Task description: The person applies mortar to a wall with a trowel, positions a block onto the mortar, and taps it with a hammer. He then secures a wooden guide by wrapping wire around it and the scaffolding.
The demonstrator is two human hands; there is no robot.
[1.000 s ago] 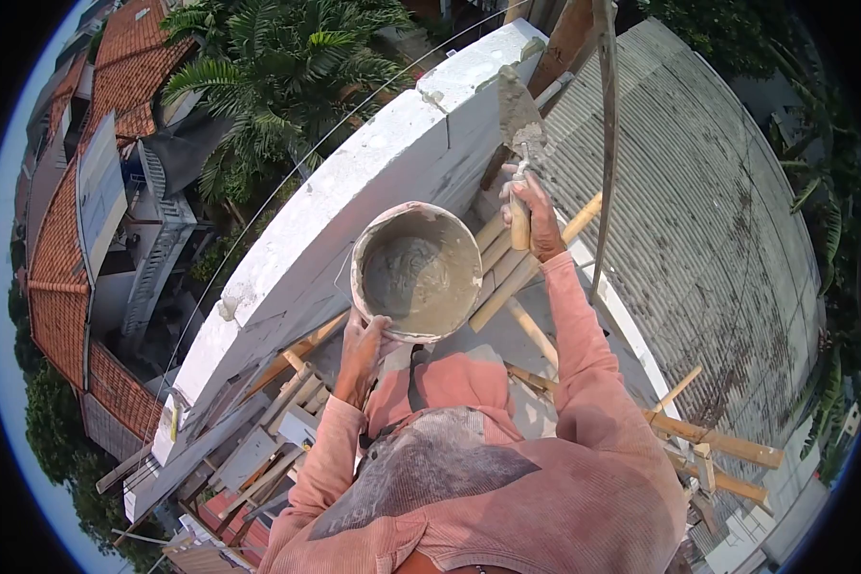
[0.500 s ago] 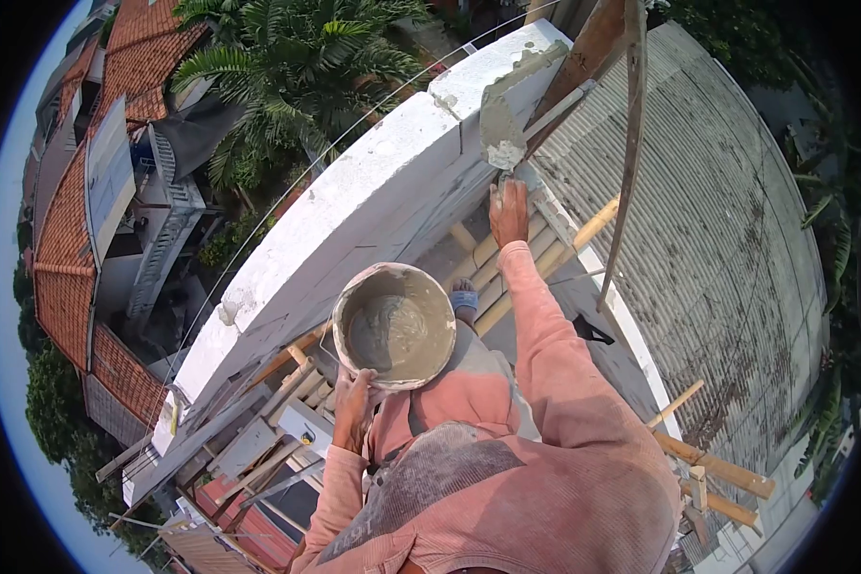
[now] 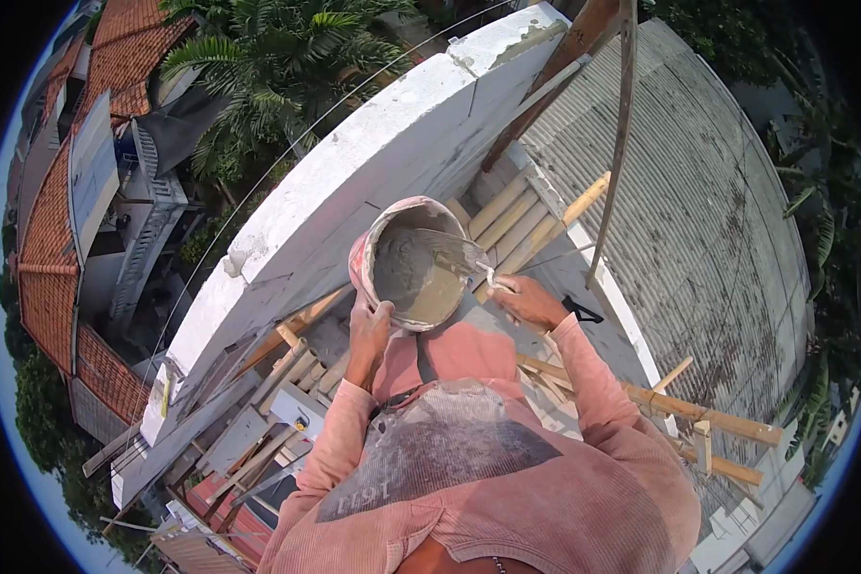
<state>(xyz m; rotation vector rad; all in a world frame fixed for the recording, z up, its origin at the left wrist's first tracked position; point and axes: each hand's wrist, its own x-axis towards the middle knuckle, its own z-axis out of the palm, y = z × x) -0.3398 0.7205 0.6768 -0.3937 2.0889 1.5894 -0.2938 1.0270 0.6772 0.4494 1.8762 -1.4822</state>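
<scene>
My left hand (image 3: 370,330) grips the near rim of a mortar-smeared bucket (image 3: 362,263), which is tilted with its mouth facing me. Wet grey mortar (image 3: 435,295) lies inside. My right hand (image 3: 529,302) is closed round the handle of a trowel (image 3: 454,251), whose blade reaches over the rim into the bucket. Mortar coats the blade, and its tip is hard to make out against the mix. Beyond the bucket runs a wall of white blocks (image 3: 340,182), with grey mortar along the edge at its far end.
Bamboo poles (image 3: 521,225) form a platform below. An upright wooden pole (image 3: 622,143) stands right of the wall's far end. A corrugated roof (image 3: 698,210) spreads to the right. A thin wire (image 3: 258,196) runs along the wall's outer side, with tiled roofs and palms beyond.
My right hand has drawn back from the wall's far end, bringing the trowel into the bucket. The bucket has shifted up and right and tilts more towards the right hand.
</scene>
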